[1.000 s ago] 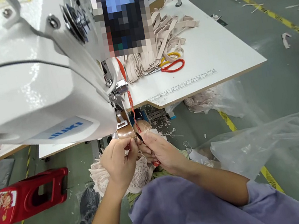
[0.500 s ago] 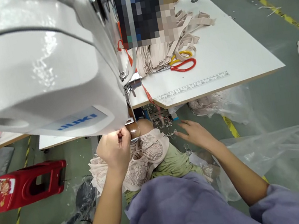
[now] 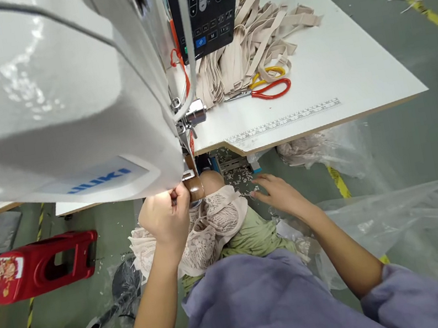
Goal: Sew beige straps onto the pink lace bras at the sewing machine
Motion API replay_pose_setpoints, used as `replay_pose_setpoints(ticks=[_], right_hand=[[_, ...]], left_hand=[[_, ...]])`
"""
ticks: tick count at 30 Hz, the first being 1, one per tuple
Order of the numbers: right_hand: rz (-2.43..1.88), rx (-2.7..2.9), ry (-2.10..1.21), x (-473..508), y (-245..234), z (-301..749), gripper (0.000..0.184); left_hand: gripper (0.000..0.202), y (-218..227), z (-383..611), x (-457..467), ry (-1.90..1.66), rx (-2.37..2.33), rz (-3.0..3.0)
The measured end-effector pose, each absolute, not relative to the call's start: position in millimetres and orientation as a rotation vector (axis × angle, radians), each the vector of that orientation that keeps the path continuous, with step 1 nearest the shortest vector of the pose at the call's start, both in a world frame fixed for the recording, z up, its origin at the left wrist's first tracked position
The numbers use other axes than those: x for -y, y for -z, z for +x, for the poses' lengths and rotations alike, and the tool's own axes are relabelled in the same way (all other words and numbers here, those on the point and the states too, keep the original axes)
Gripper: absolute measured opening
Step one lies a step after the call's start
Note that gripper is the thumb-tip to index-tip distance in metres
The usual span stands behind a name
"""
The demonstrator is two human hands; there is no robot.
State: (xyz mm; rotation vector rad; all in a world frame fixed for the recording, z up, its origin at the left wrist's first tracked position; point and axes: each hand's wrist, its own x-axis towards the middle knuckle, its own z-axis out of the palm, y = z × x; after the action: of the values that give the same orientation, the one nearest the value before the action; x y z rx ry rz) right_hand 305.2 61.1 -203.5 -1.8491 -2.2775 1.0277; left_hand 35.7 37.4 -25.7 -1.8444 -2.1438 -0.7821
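Observation:
A large white sewing machine point(image 3: 45, 103) fills the upper left. Just under its head, my left hand point(image 3: 167, 217) is closed in a pinch on the beige lace garment point(image 3: 209, 230) at the needle area. The lace piece drapes down over my lap. My right hand point(image 3: 278, 193) hovers to the right of the garment, fingers stretched out and apart, holding nothing. A red ribbon point(image 3: 182, 72) hangs by the machine's side.
On the white table point(image 3: 332, 66) lie a heap of beige straps point(image 3: 257, 40), red and yellow scissors point(image 3: 268, 85) and a printed ruler point(image 3: 283, 119). A control panel point(image 3: 207, 3) hangs above. Clear plastic bags point(image 3: 400, 217) lie right; a red stool point(image 3: 38, 267) stands left.
My right hand let go of the work near the needle and moved out to the right, fingers now spread. My left hand stayed pinched under the machine head.

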Motion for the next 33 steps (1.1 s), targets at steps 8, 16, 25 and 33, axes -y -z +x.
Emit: replay_pose_setpoints(ticks=[8,16,25,33], right_hand=[[-1.402,1.954,-1.003,-69,125,260,0.032],[-0.675,2.067,-0.567,-99,41,191,0.028],[-0.869,2.100,-0.681,-107,24,179,0.010],[-1.029,2.042,-0.455,-99,20,189,0.020]], left_hand=[[0.047,19,32,-34,0.650,2.127,-1.870],[0.048,3,27,-36,0.451,1.989,-1.955],[0.029,-12,19,-34,0.300,1.766,-2.178],[0.022,5,-4,15,0.859,1.474,-2.473]])
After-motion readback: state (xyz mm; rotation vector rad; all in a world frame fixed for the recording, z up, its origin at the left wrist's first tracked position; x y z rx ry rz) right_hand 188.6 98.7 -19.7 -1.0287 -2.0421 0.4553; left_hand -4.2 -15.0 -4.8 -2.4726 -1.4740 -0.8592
